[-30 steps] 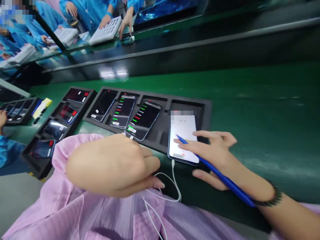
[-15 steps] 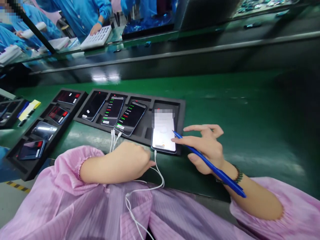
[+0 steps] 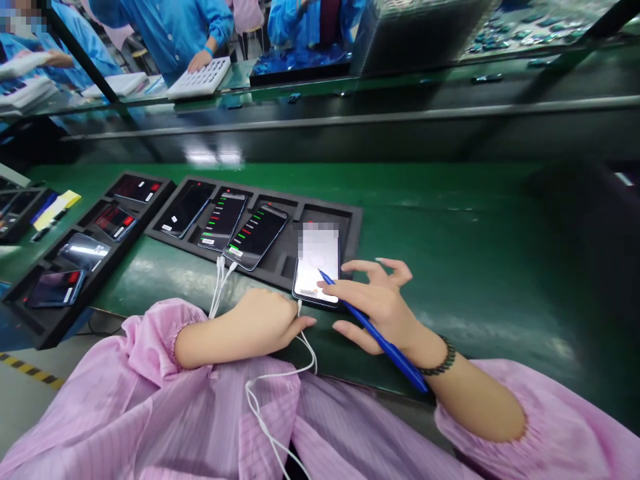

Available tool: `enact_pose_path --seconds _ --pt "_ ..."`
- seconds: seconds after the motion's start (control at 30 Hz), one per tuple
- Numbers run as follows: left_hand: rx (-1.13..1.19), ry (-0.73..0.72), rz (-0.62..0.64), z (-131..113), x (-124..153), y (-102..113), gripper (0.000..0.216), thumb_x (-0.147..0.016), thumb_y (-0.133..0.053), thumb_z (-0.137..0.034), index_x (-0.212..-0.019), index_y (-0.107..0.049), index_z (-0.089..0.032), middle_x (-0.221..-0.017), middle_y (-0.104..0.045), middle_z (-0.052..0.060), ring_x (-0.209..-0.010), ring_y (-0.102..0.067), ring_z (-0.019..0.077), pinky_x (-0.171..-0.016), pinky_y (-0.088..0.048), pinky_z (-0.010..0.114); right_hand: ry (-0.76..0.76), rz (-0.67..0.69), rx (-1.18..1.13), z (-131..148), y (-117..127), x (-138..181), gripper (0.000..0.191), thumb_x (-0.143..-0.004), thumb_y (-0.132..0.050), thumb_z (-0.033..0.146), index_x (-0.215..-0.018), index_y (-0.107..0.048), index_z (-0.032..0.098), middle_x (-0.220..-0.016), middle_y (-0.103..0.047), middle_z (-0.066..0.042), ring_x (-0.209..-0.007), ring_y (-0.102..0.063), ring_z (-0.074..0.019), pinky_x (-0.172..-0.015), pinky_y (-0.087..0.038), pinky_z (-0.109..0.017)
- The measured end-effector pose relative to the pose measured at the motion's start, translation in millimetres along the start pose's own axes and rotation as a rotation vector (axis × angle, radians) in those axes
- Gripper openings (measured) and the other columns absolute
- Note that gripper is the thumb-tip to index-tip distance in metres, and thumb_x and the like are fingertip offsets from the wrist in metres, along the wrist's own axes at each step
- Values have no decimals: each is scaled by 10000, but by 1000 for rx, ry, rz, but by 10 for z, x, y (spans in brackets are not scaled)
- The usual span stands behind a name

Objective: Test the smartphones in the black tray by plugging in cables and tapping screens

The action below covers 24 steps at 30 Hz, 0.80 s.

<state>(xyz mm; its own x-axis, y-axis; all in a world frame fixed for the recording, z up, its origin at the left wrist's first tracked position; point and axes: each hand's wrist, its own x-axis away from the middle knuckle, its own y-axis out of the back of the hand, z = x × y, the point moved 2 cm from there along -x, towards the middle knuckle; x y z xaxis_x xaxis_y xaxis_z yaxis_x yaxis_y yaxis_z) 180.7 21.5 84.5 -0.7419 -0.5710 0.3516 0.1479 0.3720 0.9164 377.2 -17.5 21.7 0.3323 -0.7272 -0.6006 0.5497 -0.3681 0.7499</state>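
A smartphone (image 3: 320, 257) with a bright white screen lies at the right end of a black foam tray (image 3: 353, 230). My right hand (image 3: 385, 310) has a blue pen (image 3: 385, 343) lodged across it, other fingers spread. The index fingertip is at the lower right of that screen, and the pen tip hangs over it. Below the phone, my left hand (image 3: 265, 320) is curled closed, thumb pointing right; whatever it may grip is hidden. A white cable (image 3: 310, 347) plugs into the phone's lower edge and passes beside the thumb.
Two phones (image 3: 257, 237) with coloured text lists, white cable plugs (image 3: 223, 263) at their lower ends, and a dark phone (image 3: 185, 210) share the tray. A second tray (image 3: 30, 327) with several phones stands left. Behind a ledge, a person in blue (image 3: 170, 33) touches a white tray (image 3: 203, 79).
My right hand and pen have moved left, bringing the fingertip and pen tip further over the bright screen. The left hand stays curled by the cable. The camera view has shifted slightly.
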Motion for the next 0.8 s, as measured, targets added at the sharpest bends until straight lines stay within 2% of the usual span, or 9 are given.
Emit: enact_pose_path --seconds 0.17,0.33,0.57,0.67,0.8 --pt "3 56 -26 47 -71 -57 465 -1041 -480 -445 -865 -764 -122 -789 -754 140 -767 -758 293 -690 -585 364 -8 -110 -18 -75 108 44 350 -925 -438 415 -1065 -743 317 -888 -762 -14 -1092 -623 -293 -1019 -236 -547" --pt "17 65 4 66 -129 -83 444 -1047 -476 -422 -870 -764 -133 -820 -770 131 -804 -769 295 -726 -593 373 75 -154 -96 -42 102 20 257 -971 -446 368 -978 -695 305 -792 -757 41 -1018 -662 -237 -973 -279 -510" --pt "63 75 12 80 -168 -145 458 -1049 -448 -418 -880 -763 -132 -824 -775 134 -826 -773 333 -697 -597 411 82 -48 -86 -79 86 31 194 -922 -534 342 -1017 -701 319 -840 -766 34 -1043 -659 -248 -977 -292 -512" --pt "56 55 4 81 -187 -163 435 -1040 -451 -369 -852 -759 -124 -781 -768 136 -771 -771 327 -649 -586 397 49 -56 -58 -83 87 33 202 -920 -560 339 -1090 -668 324 -914 -779 42 -1051 -648 -248 -965 -288 -503" --pt "36 15 -15 76 -215 -171 379 -1012 -471 -296 -828 -752 -121 -737 -760 122 -708 -765 313 -584 -561 372 34 -93 -31 -61 48 -20 161 -901 -652 286 -1057 -639 322 -968 -784 72 -1014 -643 -224 -957 -280 -474"
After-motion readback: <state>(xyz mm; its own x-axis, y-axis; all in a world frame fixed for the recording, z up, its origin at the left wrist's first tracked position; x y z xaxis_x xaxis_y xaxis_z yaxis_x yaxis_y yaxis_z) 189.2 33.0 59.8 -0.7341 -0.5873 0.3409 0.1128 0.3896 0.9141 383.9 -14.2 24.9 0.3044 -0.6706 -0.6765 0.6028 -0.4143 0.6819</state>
